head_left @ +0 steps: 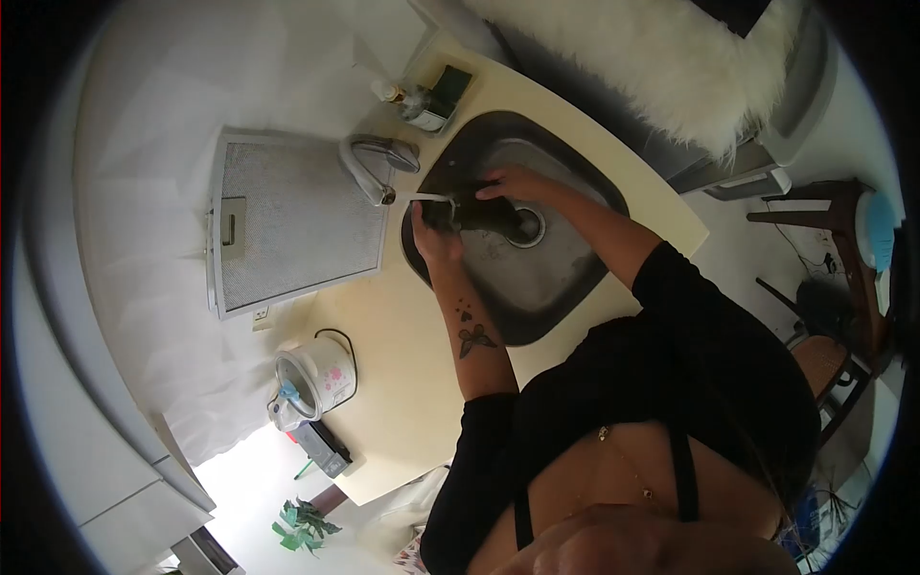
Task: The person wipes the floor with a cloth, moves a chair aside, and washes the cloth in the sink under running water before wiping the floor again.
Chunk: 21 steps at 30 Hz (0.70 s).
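Note:
A dark, greenish-black item (484, 213) is held in the sink (570, 264) under a thin stream of water; its exact kind is hard to make out. My left hand (438, 240) is closed on its left end, close to the stream, with the thumb along its side. At its upper edge my right hand (513, 183) grips it between thumb and fingers. One end of the item hangs down toward the drain (527, 228). The curved metal faucet (362, 171) reaches out over the sink's left rim, just above my left hand.
A metal mesh filter panel (297, 220) leans on the wall beside the faucet. Bottles (422, 110) and a dark sponge (451, 86) stand at the sink's far corner. A white bucket (321, 377) with flower prints sits on the cream counter (402, 383). Stools (848, 230) stand at right.

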Each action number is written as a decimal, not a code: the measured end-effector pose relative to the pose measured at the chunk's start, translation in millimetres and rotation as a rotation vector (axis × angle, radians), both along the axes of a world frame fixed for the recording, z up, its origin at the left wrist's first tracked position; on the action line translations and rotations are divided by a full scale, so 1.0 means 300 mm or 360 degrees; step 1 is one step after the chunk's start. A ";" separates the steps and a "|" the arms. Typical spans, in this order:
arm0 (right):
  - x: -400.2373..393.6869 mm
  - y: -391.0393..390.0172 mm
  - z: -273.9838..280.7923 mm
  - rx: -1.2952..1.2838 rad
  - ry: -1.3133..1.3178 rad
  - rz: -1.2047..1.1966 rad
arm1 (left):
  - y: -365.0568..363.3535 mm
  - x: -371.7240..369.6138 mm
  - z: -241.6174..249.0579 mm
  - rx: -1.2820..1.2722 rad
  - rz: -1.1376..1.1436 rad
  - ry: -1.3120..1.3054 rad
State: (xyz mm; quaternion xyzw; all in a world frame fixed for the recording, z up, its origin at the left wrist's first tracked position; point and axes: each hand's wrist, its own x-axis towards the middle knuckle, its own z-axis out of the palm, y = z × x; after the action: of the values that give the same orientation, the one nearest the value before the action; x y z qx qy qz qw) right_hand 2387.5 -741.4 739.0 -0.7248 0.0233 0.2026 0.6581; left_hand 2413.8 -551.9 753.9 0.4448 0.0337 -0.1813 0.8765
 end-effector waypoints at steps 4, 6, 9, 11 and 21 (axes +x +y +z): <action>-0.043 0.275 -0.020 0.0434 -0.0297 -0.0477 | 0.054 -0.038 -0.281 -0.0101 0.0188 0.0340; -0.030 0.325 -0.019 -0.0030 -0.0463 -0.0640 | -0.047 -0.104 -0.194 0.0096 0.0237 0.0476; 0.066 0.243 -0.005 -0.0359 -0.0399 -0.0892 | -0.179 -0.145 -0.069 0.0373 0.0297 0.0658; 0.066 0.242 -0.002 -0.0437 -0.0423 -0.0906 | -0.189 -0.129 -0.016 0.0486 0.0271 0.0692; 0.047 0.087 -0.141 -0.1406 -0.0583 -0.0735 | -0.064 -0.029 0.041 0.1709 -0.0530 -0.0128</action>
State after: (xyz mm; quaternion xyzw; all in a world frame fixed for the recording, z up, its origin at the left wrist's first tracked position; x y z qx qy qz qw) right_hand 2401.5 -715.3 696.5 -0.9324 0.1503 -0.1066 0.3109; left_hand 2405.1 -571.0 766.3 0.8342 0.0171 -0.2575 0.4873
